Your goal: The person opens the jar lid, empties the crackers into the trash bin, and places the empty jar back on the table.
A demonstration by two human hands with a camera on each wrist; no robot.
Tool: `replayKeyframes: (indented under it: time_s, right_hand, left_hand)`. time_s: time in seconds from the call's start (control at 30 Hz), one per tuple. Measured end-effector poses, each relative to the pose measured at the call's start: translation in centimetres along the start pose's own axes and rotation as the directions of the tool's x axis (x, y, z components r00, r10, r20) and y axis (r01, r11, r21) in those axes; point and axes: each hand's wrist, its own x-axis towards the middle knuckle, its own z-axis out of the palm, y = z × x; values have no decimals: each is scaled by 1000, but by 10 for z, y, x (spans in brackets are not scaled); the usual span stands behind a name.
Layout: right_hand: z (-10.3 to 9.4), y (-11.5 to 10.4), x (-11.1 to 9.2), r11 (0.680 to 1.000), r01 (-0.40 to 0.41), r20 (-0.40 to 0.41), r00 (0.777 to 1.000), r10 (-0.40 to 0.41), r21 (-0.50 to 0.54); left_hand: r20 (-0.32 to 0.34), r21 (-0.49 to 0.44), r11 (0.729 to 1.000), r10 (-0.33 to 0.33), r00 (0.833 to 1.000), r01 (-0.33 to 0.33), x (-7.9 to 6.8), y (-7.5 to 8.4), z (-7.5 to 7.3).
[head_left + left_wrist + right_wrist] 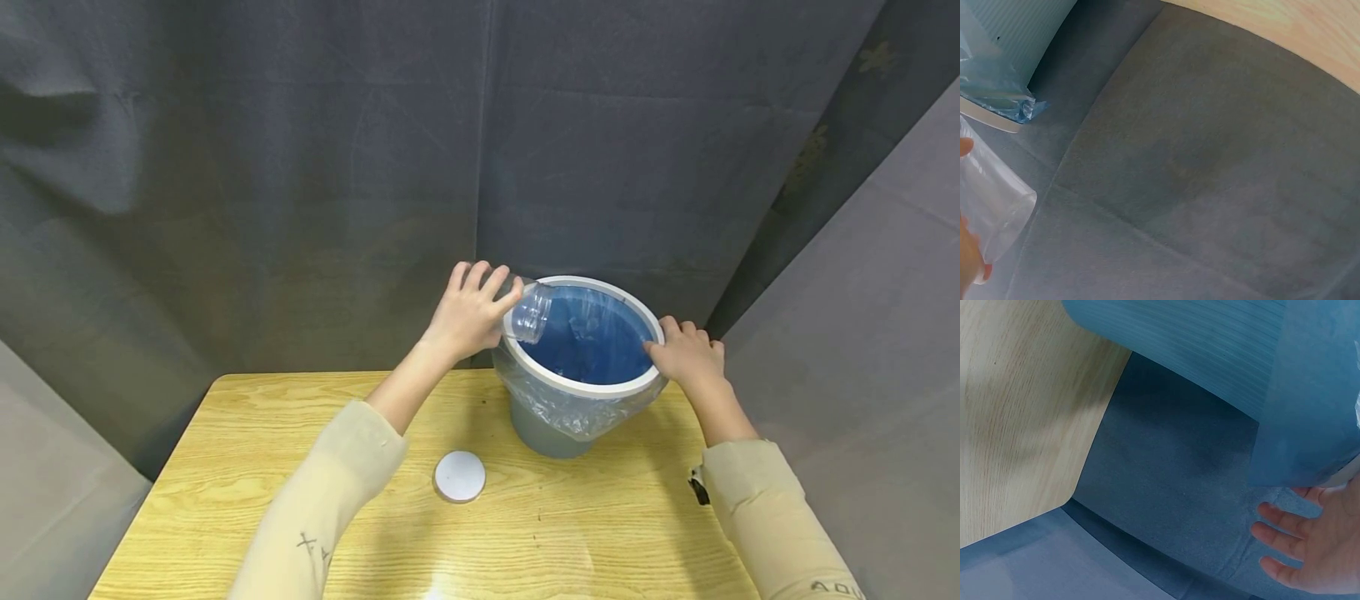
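My left hand (472,312) grips a clear plastic jar (532,314), tilted on its side with its mouth over the near-left rim of a trash can (551,433). In the left wrist view, the jar's base (1013,215) points away from the can. The trash can is grey-blue with a white rim (592,388), and a clear plastic bag (577,415) lines it and hangs over the outside. My right hand (686,354) holds the rim at the right, thumb over the edge and the other fingers (1282,534) loosely spread outside. A round white lid (460,476) lies on the table.
The trash can stands near the back right of a wood-grain table (300,442). Dark grey curtains (337,183) hang close behind it, and a lighter panel (862,333) rises at the right. A small black object (699,486) shows beside the right sleeve.
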Motion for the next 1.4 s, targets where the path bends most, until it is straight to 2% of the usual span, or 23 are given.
replayKeyframes:
  time_s: [0.3, 0.63, 0.87, 1.0, 1.23, 1.4]
  right_hand:
    - [0, 1, 1, 1000, -4, 7, 1000, 3, 3]
    - [-1, -1, 0, 1000, 2, 7, 1000, -2, -3]
    - [-2, -1, -1, 1000, 5, 13, 1000, -5, -5]
    - [-3, -1, 0, 1000, 4, 14, 1000, -4, -8]
    - [-3, 0, 0, 1000, 5, 6, 1000, -5, -3]
    - [-2, 0, -1, 1000, 6, 6, 1000, -6, 2]
  left_hand:
    - [-48, -75, 993, -92, 995, 88, -14, -2, 6]
    - [-108, -183, 965, -208, 972, 186, -29, -1, 11]
    - [-151, -263, 930, -304, 941, 258, -40, 0, 15]
    - [-153, -322, 902, -350, 924, 288, -47, 3, 16]
    - [-198, -407, 864, -399, 895, 296, -64, 11, 23]
    - [-231, -460, 834, -444, 866, 305, -75, 17, 27]
